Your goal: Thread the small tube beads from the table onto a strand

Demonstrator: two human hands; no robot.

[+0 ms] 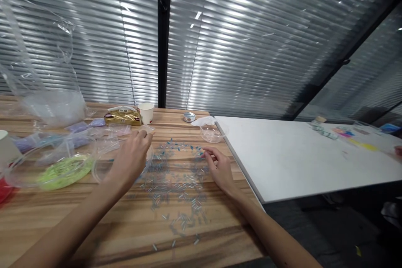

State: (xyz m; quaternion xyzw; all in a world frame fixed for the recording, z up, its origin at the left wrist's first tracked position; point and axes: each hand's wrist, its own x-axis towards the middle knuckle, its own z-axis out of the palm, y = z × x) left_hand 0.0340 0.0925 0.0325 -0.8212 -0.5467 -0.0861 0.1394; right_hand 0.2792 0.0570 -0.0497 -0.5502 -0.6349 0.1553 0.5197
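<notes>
Wood table [94,226]: beads [176,184] btwn left hand [132,155] & right hand [220,167].

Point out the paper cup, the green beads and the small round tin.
paper cup [146,113]: head view, middle of its white side wall.
green beads [64,170]: head view, centre of the green heap in the clear dish.
small round tin [189,117]: head view, on its shiny lid.

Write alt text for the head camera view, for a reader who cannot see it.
Two bare hands work over small blue tube beads scattered on a wooden table: the right hand pinches at the beads, the left hand reaches over a clear plastic dish. A dish of green beads, plastic bags, a paper cup and a white table lie around them.
</notes>
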